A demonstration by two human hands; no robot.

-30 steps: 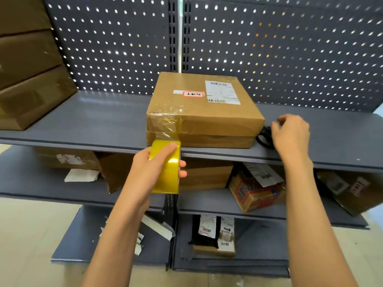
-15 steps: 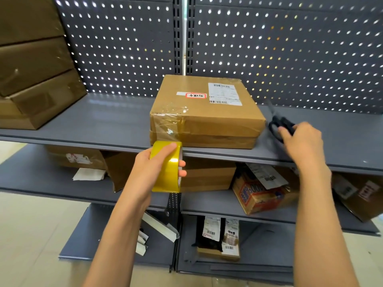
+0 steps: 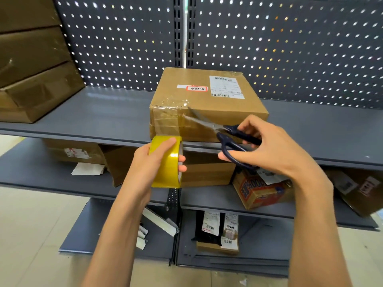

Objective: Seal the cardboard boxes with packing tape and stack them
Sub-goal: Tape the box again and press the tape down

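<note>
**Two hands, one tape roll, one pair of scissors at the box front**

We see two hands; the left hand is curled round one yellow roll of packing tape, thumb across the top and fingertips showing at the roll's right side, holding it just below the front edge of the upper shelf; a clear strip of tape runs from the roll up the front face and over the near top edge of the box; the right hand grips one pair of scissors by the dark handles, fingers through the loops, with the two blades parted and pointing left toward the strip's right edge; whether the tips touch the tape we cannot tell, since they are blurred.

One cardboard box sits at the front of the upper shelf, against the pegboard back; we count two labels on its lid, one white with barcodes, one with a red border.

At the far left of that shelf stand three stacked boxes; on the middle shelf we make out several more cartons, one of them orange-printed; on the bottom shelf lies one parcel with white labels.
</note>
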